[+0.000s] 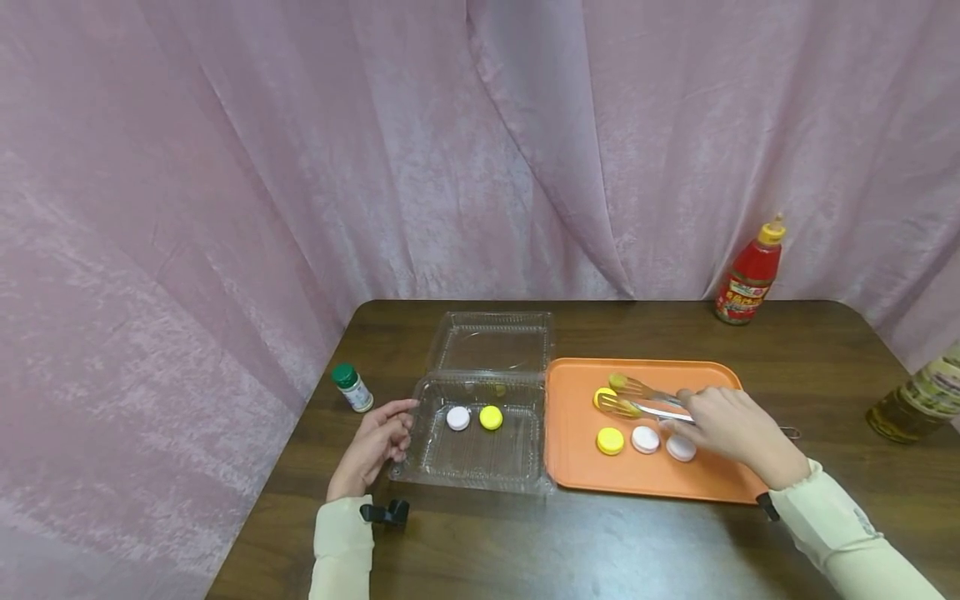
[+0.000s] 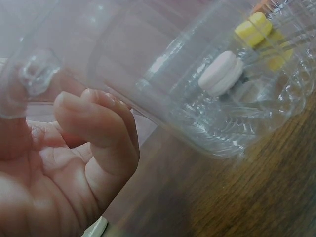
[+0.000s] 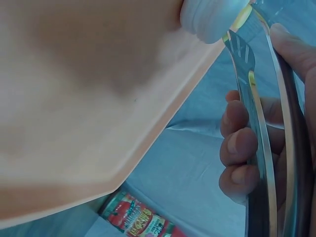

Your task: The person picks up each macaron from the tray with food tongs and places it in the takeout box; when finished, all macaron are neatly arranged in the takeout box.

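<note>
My right hand [image 1: 726,421] grips metal tongs [image 3: 269,143] with slotted heads and dark handles. In the head view the heads stand apart, one on each side of a yellow macaron [image 1: 602,397] on the orange tray [image 1: 577,467]. Another yellow macaron [image 1: 610,441] and two white macarons, one partly under the hand [image 1: 645,439], lie in a row nearer me. Loosely curled, my left hand [image 1: 377,442] touches the left rim of a clear plastic container [image 1: 480,477]. Inside lie a white macaron [image 2: 220,74] and a yellow macaron [image 1: 491,417]. The container's lid [image 1: 495,346] lies back, away from me.
A green-capped shaker jar [image 1: 352,387] stands left of the container. Behind the tray is a red sauce bottle [image 1: 750,275] with a yellow cap; a large bottle of dark liquid [image 1: 918,396] stands at the right edge. A pink curtain [image 1: 480,150] hangs behind the brown table [image 1: 510,542].
</note>
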The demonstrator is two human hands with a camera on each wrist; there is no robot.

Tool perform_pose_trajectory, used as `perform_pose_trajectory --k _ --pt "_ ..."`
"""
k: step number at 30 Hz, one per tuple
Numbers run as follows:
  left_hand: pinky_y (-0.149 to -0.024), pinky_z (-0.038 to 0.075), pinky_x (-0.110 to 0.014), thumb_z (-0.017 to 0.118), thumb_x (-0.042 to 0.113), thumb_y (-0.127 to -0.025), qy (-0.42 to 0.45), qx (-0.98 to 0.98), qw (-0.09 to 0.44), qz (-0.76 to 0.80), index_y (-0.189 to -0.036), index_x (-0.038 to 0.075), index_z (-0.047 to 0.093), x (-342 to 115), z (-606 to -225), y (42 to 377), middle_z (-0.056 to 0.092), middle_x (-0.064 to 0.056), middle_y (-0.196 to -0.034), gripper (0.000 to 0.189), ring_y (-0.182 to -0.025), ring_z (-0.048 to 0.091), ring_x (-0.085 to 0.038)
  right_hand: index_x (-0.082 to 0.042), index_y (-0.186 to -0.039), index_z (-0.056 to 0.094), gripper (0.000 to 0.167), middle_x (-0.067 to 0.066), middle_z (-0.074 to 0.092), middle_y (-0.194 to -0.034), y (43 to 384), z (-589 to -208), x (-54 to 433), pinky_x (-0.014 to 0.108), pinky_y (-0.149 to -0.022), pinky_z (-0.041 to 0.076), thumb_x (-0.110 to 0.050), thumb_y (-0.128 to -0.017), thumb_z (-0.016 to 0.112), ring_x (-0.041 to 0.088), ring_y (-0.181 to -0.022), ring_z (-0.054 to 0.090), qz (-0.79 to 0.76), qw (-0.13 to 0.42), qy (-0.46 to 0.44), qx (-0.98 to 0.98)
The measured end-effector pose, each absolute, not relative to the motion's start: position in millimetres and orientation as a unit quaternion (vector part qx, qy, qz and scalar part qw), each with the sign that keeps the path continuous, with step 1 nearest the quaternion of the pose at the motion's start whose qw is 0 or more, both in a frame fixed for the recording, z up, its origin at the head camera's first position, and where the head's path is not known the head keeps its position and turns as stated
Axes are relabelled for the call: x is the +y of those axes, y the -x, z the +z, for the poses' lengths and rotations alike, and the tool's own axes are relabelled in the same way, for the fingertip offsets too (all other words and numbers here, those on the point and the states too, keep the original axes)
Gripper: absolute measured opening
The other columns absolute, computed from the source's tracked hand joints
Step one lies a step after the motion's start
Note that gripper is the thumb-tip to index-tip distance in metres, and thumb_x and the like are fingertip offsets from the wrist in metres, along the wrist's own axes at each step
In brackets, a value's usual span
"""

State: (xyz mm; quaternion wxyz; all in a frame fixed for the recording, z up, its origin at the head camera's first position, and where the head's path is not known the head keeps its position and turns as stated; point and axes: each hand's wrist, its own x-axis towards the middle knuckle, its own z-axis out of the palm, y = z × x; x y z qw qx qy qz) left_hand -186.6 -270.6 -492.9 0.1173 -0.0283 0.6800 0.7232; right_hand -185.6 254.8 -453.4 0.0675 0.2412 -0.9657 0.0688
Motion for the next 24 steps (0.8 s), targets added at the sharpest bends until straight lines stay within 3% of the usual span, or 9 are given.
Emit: perform_pose_trajectory --k 6,14,24 --pt "-0.046 0.037 -0.019 0.043 -0.009 -0.088 0.022 0.682 0.121 0.721 -0.14 -0.01 0.046 -271.0 -493.4 186.8 0.05 -0.004 -0.089 0.053 -0.06 0.044 -0.011 -0.004 -0.09 0.066 0.035 -0.003 0.049 -0.063 185.0 -453.6 253.1 0.032 -0.046 0.037 -0.037 -0.087 0.077 0.013 -0.052 0.04 0.071 0.062 -0.247 -0.964" --pt "-0.046 0.038 -0.019 0.042 -0.009 -0.088 0.012 0.689 0.114 0.716 -0.14 -0.011 0.045 -270.0 -492.9 187.1 0.049 -0.006 -0.09 0.052 -0.059 0.045 -0.012 -0.003 -0.091 0.068 0.035 -0.004 0.044 -0.061 184.9 -446.4 251.6 0.028 -0.046 0.031 -0.036 -0.086 0.078 0.012 -0.052 0.037 0.064 0.041 -0.243 -0.967" --pt "-0.046 0.037 -0.02 0.042 -0.01 -0.088 0.013 0.689 0.113 0.716 -0.14 -0.012 0.045 -269.3 -492.5 187.1 0.05 -0.005 -0.089 0.052 -0.058 0.044 -0.011 -0.001 -0.096 0.071 0.036 -0.006 0.042 -0.059 185.9 -436.4 255.3 0.027 -0.043 0.033 -0.033 -0.083 0.082 0.01 -0.05 0.037 0.047 0.056 -0.27 -0.96"
